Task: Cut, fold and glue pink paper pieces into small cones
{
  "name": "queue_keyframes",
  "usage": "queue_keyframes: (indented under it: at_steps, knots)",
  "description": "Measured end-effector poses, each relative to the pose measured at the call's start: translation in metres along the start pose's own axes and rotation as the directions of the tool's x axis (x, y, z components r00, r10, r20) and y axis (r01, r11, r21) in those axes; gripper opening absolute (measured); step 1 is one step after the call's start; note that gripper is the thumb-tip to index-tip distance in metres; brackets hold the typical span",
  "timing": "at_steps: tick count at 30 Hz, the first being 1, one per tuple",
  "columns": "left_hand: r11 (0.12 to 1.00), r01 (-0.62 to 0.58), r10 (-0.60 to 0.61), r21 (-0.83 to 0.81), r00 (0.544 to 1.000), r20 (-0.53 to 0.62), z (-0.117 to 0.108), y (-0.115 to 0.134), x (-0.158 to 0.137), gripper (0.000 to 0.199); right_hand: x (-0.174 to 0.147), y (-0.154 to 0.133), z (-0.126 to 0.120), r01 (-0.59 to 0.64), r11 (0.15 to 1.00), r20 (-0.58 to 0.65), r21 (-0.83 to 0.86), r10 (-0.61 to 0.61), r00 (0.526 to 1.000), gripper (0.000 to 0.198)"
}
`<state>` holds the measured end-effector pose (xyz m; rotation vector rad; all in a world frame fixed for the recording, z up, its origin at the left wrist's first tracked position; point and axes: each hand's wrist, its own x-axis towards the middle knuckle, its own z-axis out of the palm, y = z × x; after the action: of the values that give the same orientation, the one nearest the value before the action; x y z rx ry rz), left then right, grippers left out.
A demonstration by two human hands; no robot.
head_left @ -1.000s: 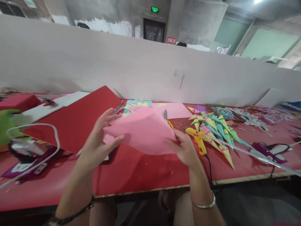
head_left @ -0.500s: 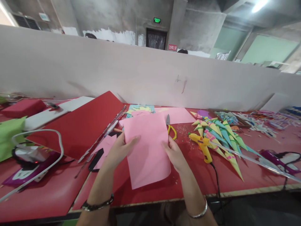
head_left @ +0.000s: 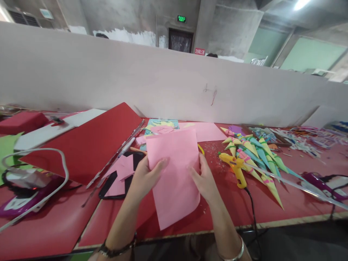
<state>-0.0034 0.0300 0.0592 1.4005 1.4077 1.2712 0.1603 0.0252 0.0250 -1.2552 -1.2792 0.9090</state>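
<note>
A sheet of pink paper [head_left: 175,185] is held up over the red table, tilted toward me, its lower right corner curling. My left hand [head_left: 148,177] grips its left edge, thumb on the front face and fingers behind. On the opposite edge my right hand [head_left: 202,177] pinches it the same way. Behind the sheet lie the scissors, of which only a bit of yellow handle [head_left: 201,149] shows. Pink paper scraps [head_left: 122,174] rest on a black tray [head_left: 102,192] left of my left hand. To the right is a yellow glue gun [head_left: 235,168] with a long clear glue stick.
Green, yellow and blue paper cones [head_left: 261,156] are piled at the right. A large red board [head_left: 89,141] leans at the left beside a power strip [head_left: 24,199] with a white cable. More pink paper [head_left: 209,131] lies by the white partition [head_left: 163,87].
The pink sheet has shifted slightly right and toward me, held in both hands. It now covers most of the scissors, while more of the black tray and scraps shows.
</note>
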Motion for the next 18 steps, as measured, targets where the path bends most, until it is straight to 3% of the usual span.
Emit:
queue_keyframes:
  at_steps: [4, 7, 11, 14, 18]
  knots:
    - [1.000, 0.018, -0.019, -0.025, 0.999, -0.046, 0.002, 0.001, -0.002, 0.031, 0.000, -0.002, -0.001, 0.046, 0.999, -0.038, 0.018, -0.045, 0.998, 0.075]
    - [0.990, 0.060, -0.066, -0.127, 0.997, -0.044, 0.001, 0.000, -0.003, 0.035, 0.000, -0.001, -0.004, 0.028, 0.998, -0.016, 0.061, -0.027, 1.000, 0.054]
    - [0.956, 0.145, -0.153, -0.256, 0.988, -0.011, -0.001, -0.004, -0.001, 0.042, 0.002, 0.005, -0.006, -0.103, 0.967, -0.026, 0.235, 0.112, 0.993, 0.037]
    - [0.963, 0.132, -0.134, -0.236, 0.991, 0.007, -0.003, -0.005, 0.000, 0.042, 0.004, 0.009, -0.007, -0.183, 0.935, -0.095, 0.305, 0.221, 0.971, 0.035]
    - [0.995, 0.074, -0.074, -0.061, 0.997, -0.003, 0.001, -0.004, 0.000, 0.037, 0.004, 0.006, -0.009, -0.038, 0.963, -0.014, 0.267, 0.043, 0.999, 0.043]
